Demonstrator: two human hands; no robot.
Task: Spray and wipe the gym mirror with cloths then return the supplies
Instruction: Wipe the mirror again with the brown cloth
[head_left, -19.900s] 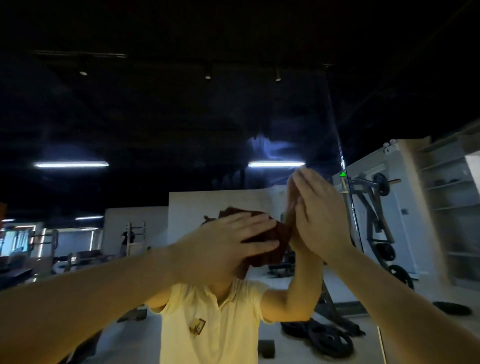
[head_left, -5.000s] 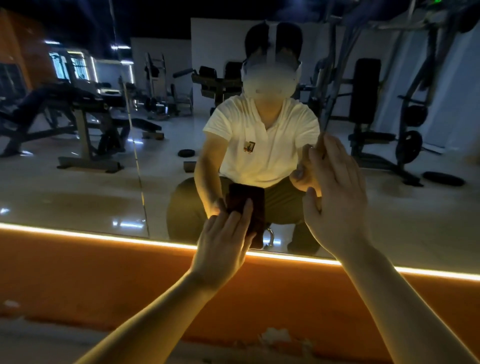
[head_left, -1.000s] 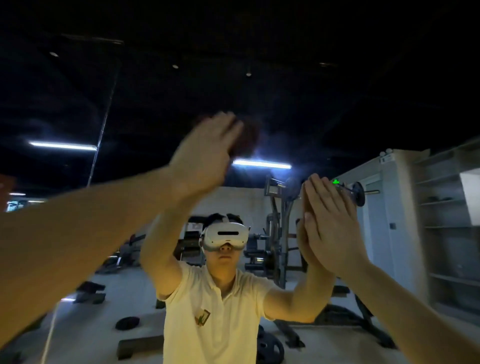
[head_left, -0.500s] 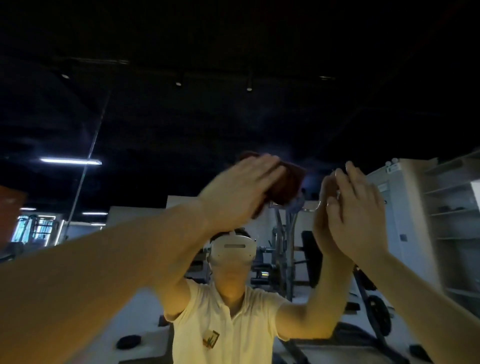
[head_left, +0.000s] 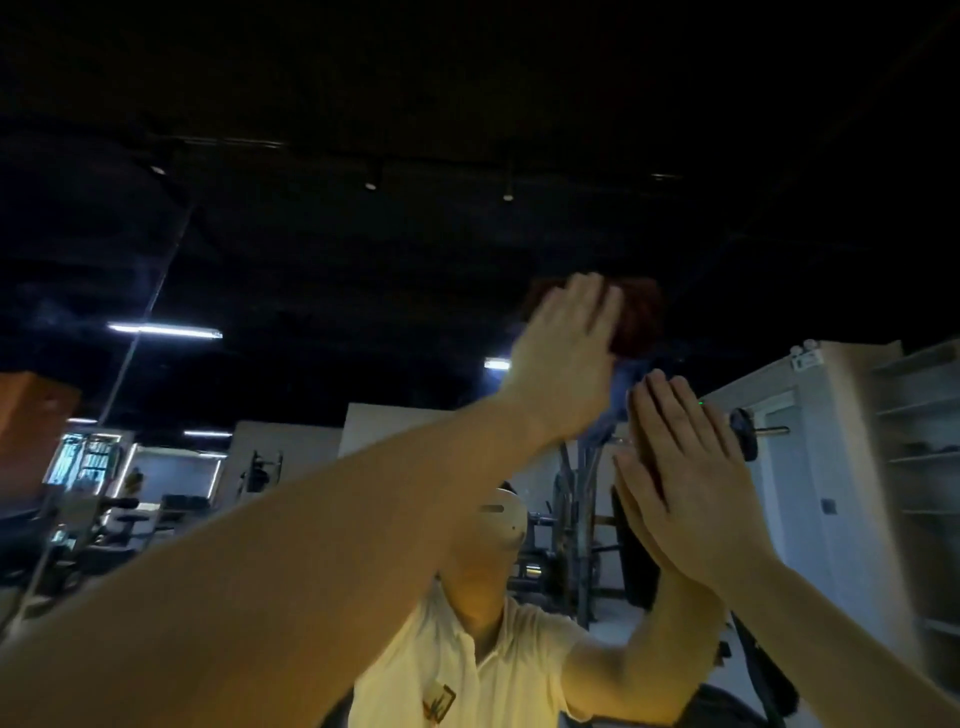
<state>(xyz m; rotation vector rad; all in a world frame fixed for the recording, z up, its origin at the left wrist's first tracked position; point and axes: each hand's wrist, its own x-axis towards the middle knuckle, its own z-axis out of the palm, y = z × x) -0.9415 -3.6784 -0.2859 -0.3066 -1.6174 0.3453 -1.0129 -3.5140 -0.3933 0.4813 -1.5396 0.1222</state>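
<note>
View from a head camera, looking up at a tall gym mirror (head_left: 311, 249) that reflects a dark ceiling, strip lights and weight machines. The person's left hand (head_left: 563, 364) is raised high, its fingers straight and together, pressing a dark reddish-brown cloth (head_left: 641, 312) flat against the glass. Only the cloth's upper right edge shows past the fingertips. The right hand (head_left: 691, 478) is lower and just to the right, also flat and fully open, palm on the glass and holding nothing, apparently as a brace. The reflection shows the person in a pale yellow polo shirt with both arms lifted. No spray bottle or second cloth is in view. Likely risks from here: the cloth is pinned only by palm pressure, not gripped, so a fast sweep or easing off could let it slide out and drop. The bare right palm probably leaves a print on the glass that needs wiping over afterwards. The reach is high and the room dim, so streaks near the top may be missed.
</note>
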